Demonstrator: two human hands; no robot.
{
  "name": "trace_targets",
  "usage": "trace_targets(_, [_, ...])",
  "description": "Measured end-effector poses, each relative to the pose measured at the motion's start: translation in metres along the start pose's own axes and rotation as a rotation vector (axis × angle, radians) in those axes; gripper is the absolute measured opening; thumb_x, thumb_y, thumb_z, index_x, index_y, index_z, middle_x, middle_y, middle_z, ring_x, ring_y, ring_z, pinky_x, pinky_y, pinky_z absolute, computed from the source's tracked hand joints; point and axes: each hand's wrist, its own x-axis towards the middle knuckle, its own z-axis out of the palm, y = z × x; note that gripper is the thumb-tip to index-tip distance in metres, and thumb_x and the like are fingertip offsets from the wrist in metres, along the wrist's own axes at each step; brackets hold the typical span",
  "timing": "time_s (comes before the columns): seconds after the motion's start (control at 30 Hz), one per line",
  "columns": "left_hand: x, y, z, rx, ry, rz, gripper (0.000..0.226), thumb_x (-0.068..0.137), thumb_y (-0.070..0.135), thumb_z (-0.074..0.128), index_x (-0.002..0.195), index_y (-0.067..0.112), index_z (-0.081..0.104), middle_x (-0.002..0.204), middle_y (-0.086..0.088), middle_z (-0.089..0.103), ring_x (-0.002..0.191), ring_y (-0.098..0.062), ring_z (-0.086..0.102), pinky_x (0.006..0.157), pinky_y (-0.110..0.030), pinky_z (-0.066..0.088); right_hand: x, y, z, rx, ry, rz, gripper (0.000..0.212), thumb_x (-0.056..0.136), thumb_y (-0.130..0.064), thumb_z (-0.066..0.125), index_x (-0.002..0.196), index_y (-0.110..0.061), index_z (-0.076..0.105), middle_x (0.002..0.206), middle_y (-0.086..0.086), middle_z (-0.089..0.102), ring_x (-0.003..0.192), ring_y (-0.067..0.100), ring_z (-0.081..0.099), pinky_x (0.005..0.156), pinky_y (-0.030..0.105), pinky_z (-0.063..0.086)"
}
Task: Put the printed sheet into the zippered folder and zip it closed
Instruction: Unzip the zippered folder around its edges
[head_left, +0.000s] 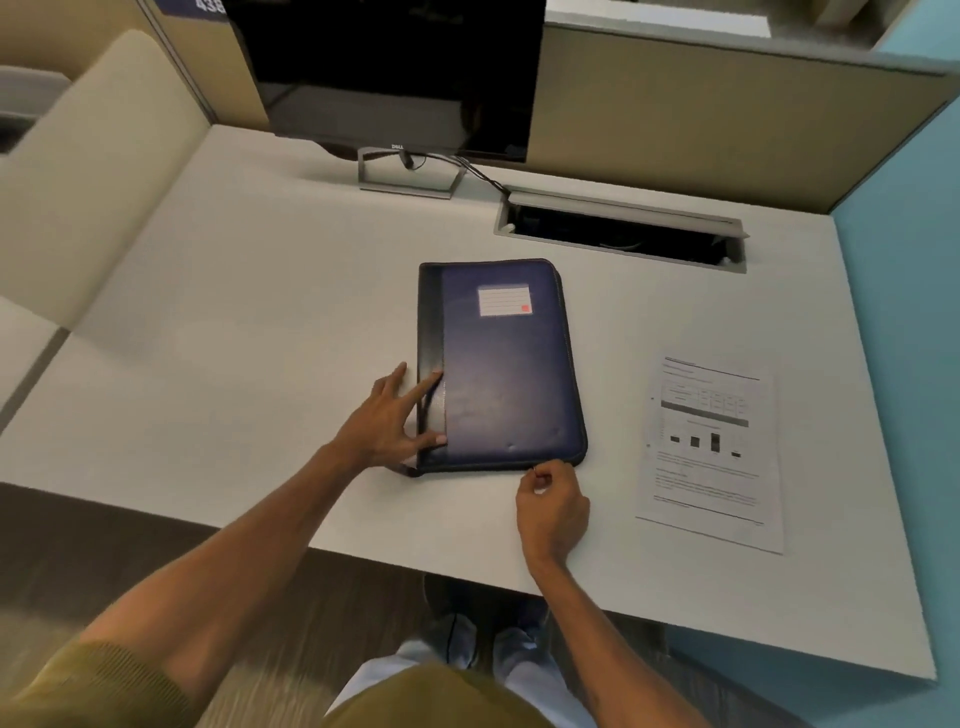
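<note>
A dark blue zippered folder with a black spine and a white label lies flat and closed on the white desk. My left hand rests spread on its spine edge, fingers pressing on the near left corner. At the folder's near edge, my right hand pinches the small metal zipper pull between thumb and forefinger. The printed sheet, with a table, a bar chart and text, lies flat on the desk to the right of the folder, untouched.
A dark monitor on a stand sits at the back of the desk, a cable running to an open cable tray. Beige partitions border the back, a cushioned seat is at left. The desk's near edge runs just below my hands.
</note>
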Motion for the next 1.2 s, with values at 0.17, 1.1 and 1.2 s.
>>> trace_targets(0.17, [-0.007,-0.007,0.006,-0.004,-0.050,0.035,0.110,0.088,0.062,0.076,0.170,0.040,0.007,0.163,-0.011,0.022,0.121,-0.034,0.065,0.108,-0.041,0.055,-0.017,-0.010,0.009,-0.010,-0.035,-0.052,0.008,0.092,-0.014,0.075,0.087,-0.017,0.070,0.083,0.002,0.074,0.071,0.022,0.066,0.073,0.037,0.056])
trace_targets(1.1, [-0.009,0.019,0.009,-0.179,-0.004,-0.029,0.109,0.088,0.047,0.083,0.171,0.033,0.013,0.152,-0.015,0.031,0.124,-0.037,0.057,0.110,-0.039,0.052,-0.087,-0.066,0.062,0.061,-0.311,-0.176,0.014,0.096,-0.025,0.075,0.111,-0.022,0.074,0.108,-0.007,0.079,0.098,0.010,0.074,0.088,0.018,0.054])
trace_targets(1.2, [-0.012,0.018,0.008,-0.197,-0.007,-0.042,0.108,0.088,0.046,0.084,0.170,0.034,0.015,0.153,-0.014,0.032,0.125,-0.038,0.058,0.110,-0.041,0.053,-0.089,-0.065,0.061,0.040,-0.328,-0.173,0.019,0.098,-0.028,0.074,0.116,-0.024,0.074,0.113,-0.008,0.079,0.102,0.011,0.075,0.090,0.020,0.054])
